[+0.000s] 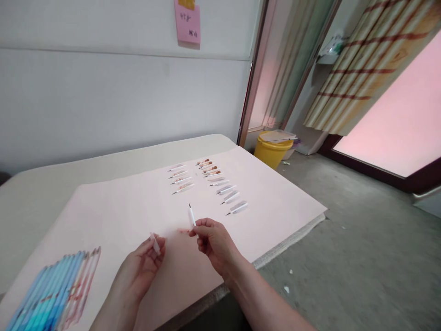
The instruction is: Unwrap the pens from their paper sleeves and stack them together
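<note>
My right hand (214, 242) pinches a thin white pen part with a dark tip (191, 214), held upright above the pale pink sheet (138, 216). My left hand (143, 266) pinches a small translucent pen cap (155, 242) between thumb and fingers. The two hands are a short way apart over the sheet's near part. A faint reddish piece (183, 230) lies on the sheet between them. Farther back lie two rows of small pen pieces: a short left row (181, 178) and a longer right row (220, 184).
A bundle of blue and pink pens (55, 289) lies at the sheet's near left corner. The table (41, 184) stands against a white wall with a pink note (188, 22). A yellow bucket (273, 147) sits on the floor beyond the table's right edge.
</note>
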The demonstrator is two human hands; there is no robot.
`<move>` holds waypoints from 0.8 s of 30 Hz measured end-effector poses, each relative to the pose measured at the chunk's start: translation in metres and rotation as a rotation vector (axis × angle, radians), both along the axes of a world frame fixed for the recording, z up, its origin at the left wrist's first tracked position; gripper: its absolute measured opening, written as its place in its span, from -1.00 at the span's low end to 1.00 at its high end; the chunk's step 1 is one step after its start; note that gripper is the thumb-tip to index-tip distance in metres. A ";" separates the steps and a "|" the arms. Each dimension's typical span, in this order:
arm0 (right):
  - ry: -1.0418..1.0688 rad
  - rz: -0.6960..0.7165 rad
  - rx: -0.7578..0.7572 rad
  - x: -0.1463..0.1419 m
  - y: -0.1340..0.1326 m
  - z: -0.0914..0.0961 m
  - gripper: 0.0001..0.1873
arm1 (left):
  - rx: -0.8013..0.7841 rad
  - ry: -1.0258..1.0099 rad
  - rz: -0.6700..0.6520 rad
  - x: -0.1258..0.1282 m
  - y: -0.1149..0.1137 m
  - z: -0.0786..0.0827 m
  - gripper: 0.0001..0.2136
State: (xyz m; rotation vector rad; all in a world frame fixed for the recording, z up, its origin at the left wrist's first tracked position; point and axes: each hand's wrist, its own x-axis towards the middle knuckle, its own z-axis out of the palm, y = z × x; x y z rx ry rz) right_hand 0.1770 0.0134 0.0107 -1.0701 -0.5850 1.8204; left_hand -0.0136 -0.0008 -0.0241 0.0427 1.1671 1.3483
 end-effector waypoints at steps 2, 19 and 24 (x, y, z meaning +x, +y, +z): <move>-0.001 0.001 0.000 0.000 0.000 0.000 -0.79 | -0.005 -0.005 -0.001 0.001 0.000 0.001 -0.94; 0.003 -0.009 0.000 -0.001 0.000 -0.002 -0.78 | 0.001 0.009 0.002 -0.002 0.000 -0.002 -0.90; 0.004 -0.009 0.009 -0.001 0.000 -0.003 -0.78 | -0.007 0.001 0.005 -0.001 0.000 0.000 -0.90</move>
